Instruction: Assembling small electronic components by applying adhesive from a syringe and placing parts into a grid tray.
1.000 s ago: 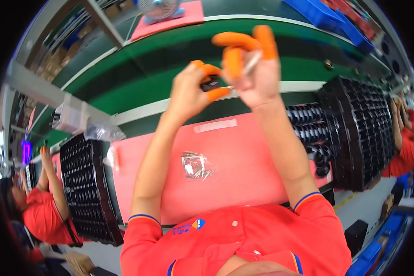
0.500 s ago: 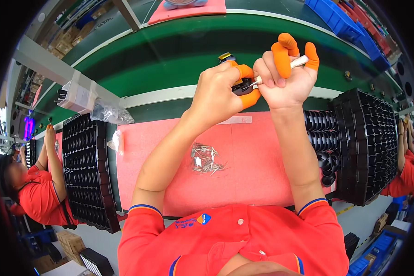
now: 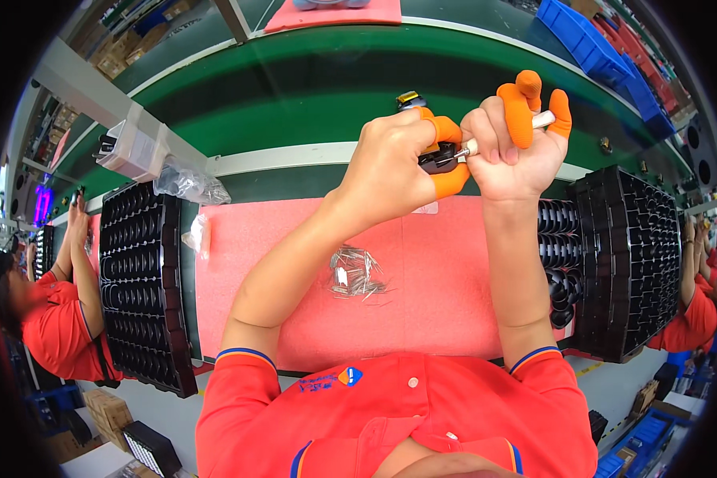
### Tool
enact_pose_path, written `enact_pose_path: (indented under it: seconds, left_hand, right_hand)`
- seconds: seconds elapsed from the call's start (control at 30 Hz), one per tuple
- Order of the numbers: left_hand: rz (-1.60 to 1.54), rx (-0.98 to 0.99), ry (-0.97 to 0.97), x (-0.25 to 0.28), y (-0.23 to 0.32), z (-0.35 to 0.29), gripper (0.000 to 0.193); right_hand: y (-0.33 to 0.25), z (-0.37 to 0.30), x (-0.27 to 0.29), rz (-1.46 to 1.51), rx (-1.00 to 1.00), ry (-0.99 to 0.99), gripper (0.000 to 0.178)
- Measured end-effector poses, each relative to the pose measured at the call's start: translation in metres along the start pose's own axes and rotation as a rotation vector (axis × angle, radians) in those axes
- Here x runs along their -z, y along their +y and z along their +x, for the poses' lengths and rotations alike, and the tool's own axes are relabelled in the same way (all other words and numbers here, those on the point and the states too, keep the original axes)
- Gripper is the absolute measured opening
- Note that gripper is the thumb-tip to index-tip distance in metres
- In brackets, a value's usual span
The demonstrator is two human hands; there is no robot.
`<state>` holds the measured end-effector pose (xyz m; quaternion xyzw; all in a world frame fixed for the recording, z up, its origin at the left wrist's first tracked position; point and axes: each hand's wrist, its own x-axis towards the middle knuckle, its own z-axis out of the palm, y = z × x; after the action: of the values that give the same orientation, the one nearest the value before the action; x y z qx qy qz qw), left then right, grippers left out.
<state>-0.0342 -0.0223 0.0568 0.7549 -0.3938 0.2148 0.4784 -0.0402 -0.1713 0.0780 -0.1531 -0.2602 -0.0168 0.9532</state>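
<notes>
My left hand [image 3: 386, 163], with orange finger covers, pinches a small black part [image 3: 438, 162] with a gold-coloured area; much of it is hidden by the fingers. My right hand [image 3: 508, 163], palm turned up, grips a slim white-handled tool [image 3: 543, 119] with a thin metal tip. That tip meets the black part between my hands. Beneath my forearms, a loose pile of thin metal pins [image 3: 357, 272] lies on the pink mat [image 3: 446, 279]. Just beyond my left hand sits another small black-and-gold part [image 3: 411, 100] on the green belt [image 3: 295, 103].
Black trays with rows of pockets stand at the left [image 3: 142, 279] and right [image 3: 613, 263]. Black curved parts [image 3: 559, 231] lie beside the right tray. A clear plastic bag [image 3: 191, 185] hangs near the post at left. Co-workers in red sit on both sides.
Both hands, the black part and the tool sit slightly farther right and lower in the picture, as the whole view has shifted a little. Both grips stay the same.
</notes>
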Motion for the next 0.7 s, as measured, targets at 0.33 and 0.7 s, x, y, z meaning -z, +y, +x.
enact_pose_path:
  seconds: [0.33, 0.7]
  left_hand:
    - [-0.011, 0.028, 0.003, 0.002, 0.004, -0.003, 0.027]
    - [0.120, 0.141, -0.083, 0.004, 0.003, -0.002, 0.025]
  right_hand:
    - [0.006, -0.005, -0.001, -0.049, 0.035, -0.137, 0.061]
    - [0.015, -0.006, 0.006, -0.200, 0.068, -0.118, 0.051]
